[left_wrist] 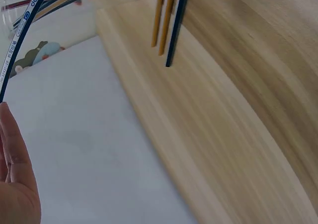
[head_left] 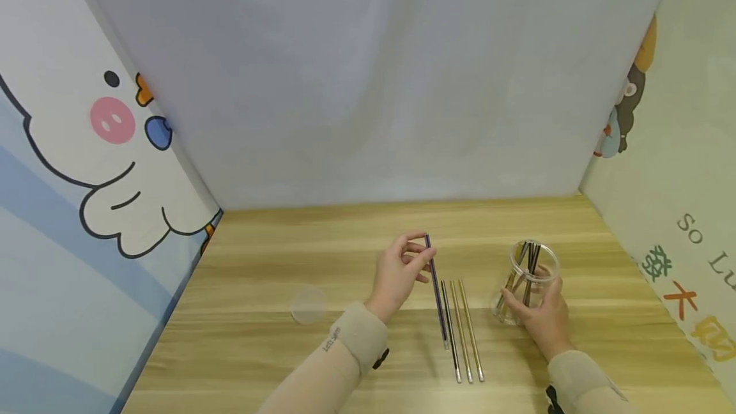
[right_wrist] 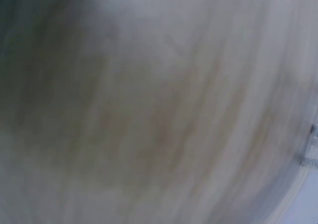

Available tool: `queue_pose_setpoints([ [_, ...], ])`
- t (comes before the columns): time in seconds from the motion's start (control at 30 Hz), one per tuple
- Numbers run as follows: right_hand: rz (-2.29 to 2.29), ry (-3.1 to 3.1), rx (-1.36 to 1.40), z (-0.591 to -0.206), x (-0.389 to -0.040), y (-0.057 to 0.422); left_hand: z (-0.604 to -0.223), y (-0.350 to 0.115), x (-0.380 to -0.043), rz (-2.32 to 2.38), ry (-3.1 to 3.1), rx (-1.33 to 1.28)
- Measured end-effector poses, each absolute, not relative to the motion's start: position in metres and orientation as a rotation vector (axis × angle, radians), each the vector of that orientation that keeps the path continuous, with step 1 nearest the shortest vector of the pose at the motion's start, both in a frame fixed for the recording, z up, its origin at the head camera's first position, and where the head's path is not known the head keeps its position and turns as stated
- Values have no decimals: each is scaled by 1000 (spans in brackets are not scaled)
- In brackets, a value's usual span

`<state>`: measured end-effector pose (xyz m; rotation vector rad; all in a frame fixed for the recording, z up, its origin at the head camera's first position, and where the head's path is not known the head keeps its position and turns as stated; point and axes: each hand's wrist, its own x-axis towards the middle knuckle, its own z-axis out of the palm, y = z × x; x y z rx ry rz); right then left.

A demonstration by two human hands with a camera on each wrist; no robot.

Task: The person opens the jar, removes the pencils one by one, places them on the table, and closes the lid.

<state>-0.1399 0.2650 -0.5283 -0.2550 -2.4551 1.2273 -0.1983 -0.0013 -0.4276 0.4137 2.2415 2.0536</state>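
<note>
In the head view my left hand (head_left: 400,271) pinches a dark pencil (head_left: 436,292) near its upper end, and the pencil slants down toward the table. White lettering runs along that pencil (left_wrist: 19,37) in the left wrist view. Side by side to its right lie a dark pencil (head_left: 451,331) and two yellow pencils (head_left: 462,331) (head_left: 471,331), silver ends toward me. My right hand (head_left: 546,321) grips a clear jar (head_left: 535,278) from its near right side. Inside the jar lean several dark and yellowish pencils (head_left: 528,273). The right wrist view is mostly blur.
A clear round lid (head_left: 308,305) lies on the wooden table (head_left: 259,254), left of my left forearm. A pale backdrop (head_left: 345,82) rises behind the table. Printed cartoon panels stand at the left (head_left: 63,114) and right (head_left: 678,165).
</note>
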Motion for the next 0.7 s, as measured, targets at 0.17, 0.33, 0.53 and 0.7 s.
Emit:
queue_pose_setpoints([
  [0.17, 1208, -2467, -265, -529, -136, 266, -444, -1, -200, 2058, 2203, 335],
  [0.33, 1203, -2461, -264, -529, -136, 265, -451, 3, -198, 2061, 2143, 252],
  [0.53, 1207, -2465, -263, -527, -137, 266, -460, 16, -196, 2042, 2101, 194],
  [0.7, 1204, -2472, -291, -527, -138, 266, -467, 22, -194, 2004, 2116, 157],
])
